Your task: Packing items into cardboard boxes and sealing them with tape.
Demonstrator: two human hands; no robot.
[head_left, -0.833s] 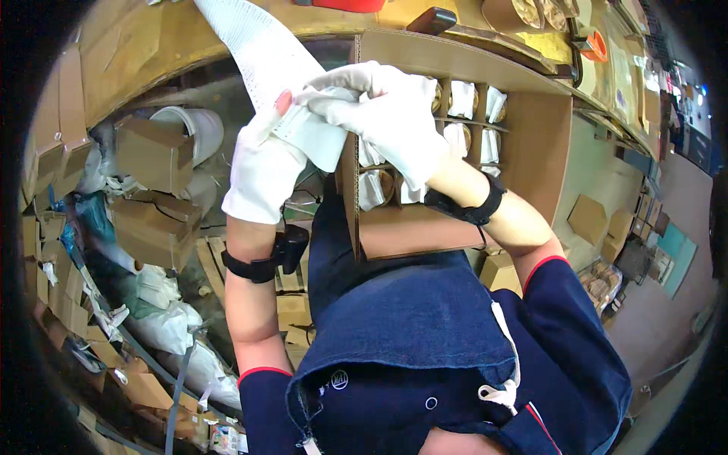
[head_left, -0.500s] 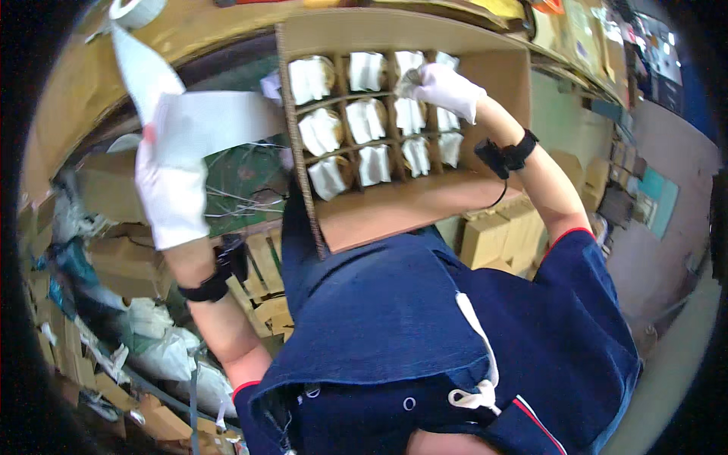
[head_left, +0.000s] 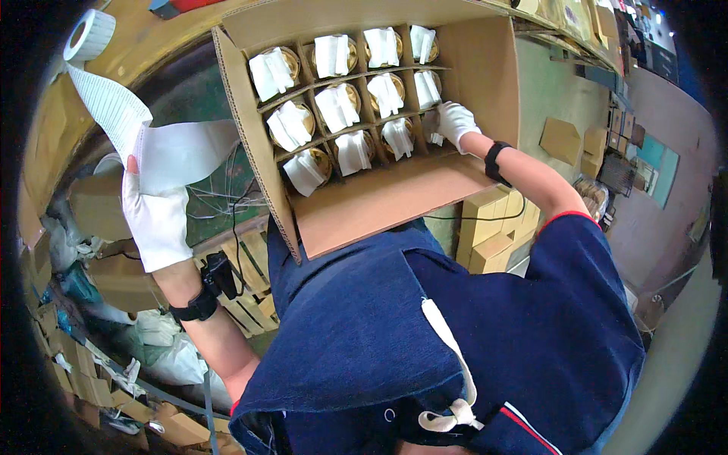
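An open cardboard box (head_left: 364, 220) stands in front of me, split by cardboard dividers into compartments. Each visible compartment holds a round gold-coloured piece (head_left: 351, 97) with a folded white paper (head_left: 336, 108) on top. My left hand (head_left: 157, 220), in a white glove with one bare fingertip, grips a strip of white labels (head_left: 178, 155) left of the box. The strip runs back to a label roll (head_left: 90, 36). My right hand (head_left: 457, 123), also gloved, reaches into the nearest right compartment with fingers bent together at its white paper; the fingertips are partly hidden.
Stacked small cartons (head_left: 493, 231) stand below the box's right side. Loose cartons and plastic bags (head_left: 176, 356) crowd the lower left. A dark cable (head_left: 241, 250) hangs by my left wrist. A wooden worktop (head_left: 140, 49) runs behind the box.
My right hand has moved from the far part of the box to the nearest right compartment. In the picture, the box and my left hand with the label strip sit further left.
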